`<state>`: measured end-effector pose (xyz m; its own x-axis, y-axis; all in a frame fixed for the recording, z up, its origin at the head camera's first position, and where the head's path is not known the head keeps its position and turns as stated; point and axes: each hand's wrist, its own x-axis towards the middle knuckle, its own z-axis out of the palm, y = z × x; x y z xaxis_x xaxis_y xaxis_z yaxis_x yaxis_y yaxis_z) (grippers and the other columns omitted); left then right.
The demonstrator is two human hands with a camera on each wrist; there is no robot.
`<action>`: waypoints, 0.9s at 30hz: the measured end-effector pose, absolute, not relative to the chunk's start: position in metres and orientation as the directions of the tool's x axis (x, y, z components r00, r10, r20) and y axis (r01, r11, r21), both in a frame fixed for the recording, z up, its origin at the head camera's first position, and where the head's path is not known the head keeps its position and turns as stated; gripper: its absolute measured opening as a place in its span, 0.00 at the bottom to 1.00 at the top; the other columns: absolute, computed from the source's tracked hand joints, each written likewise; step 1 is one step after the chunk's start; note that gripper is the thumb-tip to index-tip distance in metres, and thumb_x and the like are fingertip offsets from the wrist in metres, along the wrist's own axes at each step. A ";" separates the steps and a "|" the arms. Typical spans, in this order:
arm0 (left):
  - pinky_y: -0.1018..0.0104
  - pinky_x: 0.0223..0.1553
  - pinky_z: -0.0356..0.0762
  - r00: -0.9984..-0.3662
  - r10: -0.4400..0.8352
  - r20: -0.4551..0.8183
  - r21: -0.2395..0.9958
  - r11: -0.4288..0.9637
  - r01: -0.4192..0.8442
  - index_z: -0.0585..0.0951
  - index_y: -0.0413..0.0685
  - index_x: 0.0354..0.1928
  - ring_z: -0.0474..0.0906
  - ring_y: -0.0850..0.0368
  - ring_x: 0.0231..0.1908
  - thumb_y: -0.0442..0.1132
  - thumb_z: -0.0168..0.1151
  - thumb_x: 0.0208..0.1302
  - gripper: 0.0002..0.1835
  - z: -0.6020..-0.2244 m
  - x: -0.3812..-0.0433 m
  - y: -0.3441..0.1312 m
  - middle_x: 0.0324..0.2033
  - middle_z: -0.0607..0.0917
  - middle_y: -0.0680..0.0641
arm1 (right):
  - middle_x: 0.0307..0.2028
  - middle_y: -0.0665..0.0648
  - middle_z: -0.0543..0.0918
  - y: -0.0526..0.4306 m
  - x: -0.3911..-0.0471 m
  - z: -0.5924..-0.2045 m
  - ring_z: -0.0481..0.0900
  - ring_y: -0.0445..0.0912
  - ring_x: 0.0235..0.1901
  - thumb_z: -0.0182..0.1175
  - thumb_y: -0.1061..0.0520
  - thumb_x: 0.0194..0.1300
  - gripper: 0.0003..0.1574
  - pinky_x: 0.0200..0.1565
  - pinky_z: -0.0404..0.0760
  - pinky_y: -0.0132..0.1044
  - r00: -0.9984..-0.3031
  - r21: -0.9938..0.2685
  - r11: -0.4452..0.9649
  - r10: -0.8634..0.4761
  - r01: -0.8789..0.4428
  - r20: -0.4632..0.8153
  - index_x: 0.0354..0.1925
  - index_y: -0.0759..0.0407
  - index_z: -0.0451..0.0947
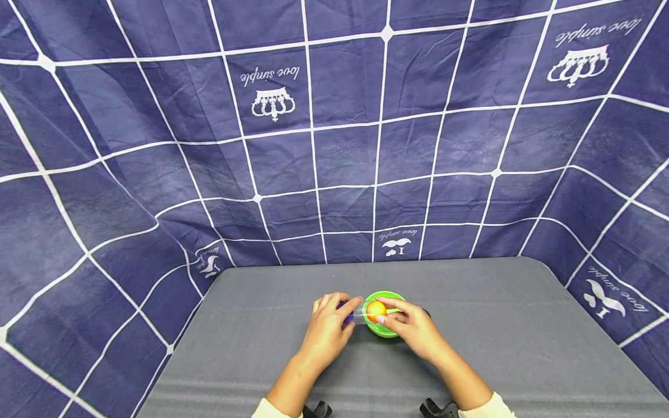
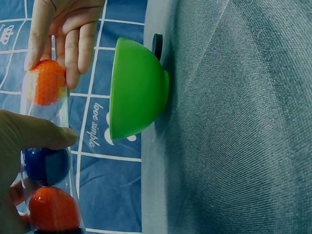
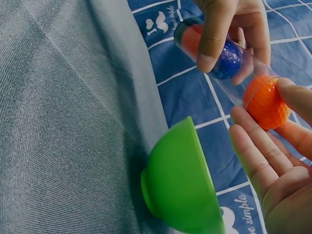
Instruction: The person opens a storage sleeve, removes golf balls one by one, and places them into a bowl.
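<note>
My left hand (image 1: pixel 329 325) grips a clear tube (image 2: pixel 63 113) round its middle, and the tube lies roughly level above the table. Inside it, a dark blue ball (image 2: pixel 46 165) shows by the thumb, with a red-orange ball (image 2: pixel 53 209) at the dark closed end. At the other end, an orange dimpled ball (image 3: pixel 265 102) sits at the tube's mouth; how deep it is inside is hard to tell. My right hand (image 1: pixel 418 334) pinches that orange ball between thumb and fingers. Below the tube's mouth stands a green bowl (image 3: pixel 178 180), upright; its inside is mostly hidden.
A small black object (image 2: pixel 157 46) lies on the table beside the bowl, partly covered by my right hand in the head view. Grey cloth covers the table (image 1: pixel 272 290). A blue curtain with white lines (image 1: pixel 345 151) hangs behind and at both sides.
</note>
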<state>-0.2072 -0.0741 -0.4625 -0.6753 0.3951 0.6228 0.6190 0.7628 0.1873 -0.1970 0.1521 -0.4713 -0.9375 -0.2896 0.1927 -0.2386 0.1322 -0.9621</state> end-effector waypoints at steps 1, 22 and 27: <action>0.52 0.56 0.72 -0.676 0.393 0.624 0.193 0.761 0.620 0.85 0.59 0.54 0.78 0.55 0.50 0.32 0.79 0.46 0.30 -0.463 -0.207 -0.074 0.46 0.83 0.55 | 0.48 0.70 0.87 0.152 -0.197 -0.471 0.87 0.38 0.44 0.63 0.58 0.70 0.30 0.46 0.85 0.33 -0.935 -0.962 0.127 -0.295 -0.241 0.196 0.65 0.70 0.72; 0.55 0.53 0.75 -0.767 0.285 0.576 0.380 0.737 0.559 0.82 0.59 0.59 0.81 0.55 0.49 0.37 0.80 0.49 0.32 -0.473 -0.212 -0.080 0.48 0.84 0.54 | 0.54 0.68 0.78 0.158 -0.203 -0.466 0.83 0.40 0.44 0.67 0.62 0.65 0.27 0.47 0.83 0.28 -0.914 -0.904 0.183 -0.211 -0.386 0.348 0.62 0.64 0.77; 0.53 0.52 0.76 -0.794 0.239 0.559 0.444 0.722 0.530 0.82 0.56 0.60 0.83 0.55 0.48 0.37 0.79 0.50 0.32 -0.475 -0.213 -0.081 0.49 0.85 0.51 | 0.53 0.65 0.79 0.161 -0.206 -0.466 0.83 0.44 0.45 0.68 0.62 0.64 0.27 0.49 0.83 0.30 -0.905 -0.878 0.235 -0.201 -0.417 0.376 0.60 0.64 0.78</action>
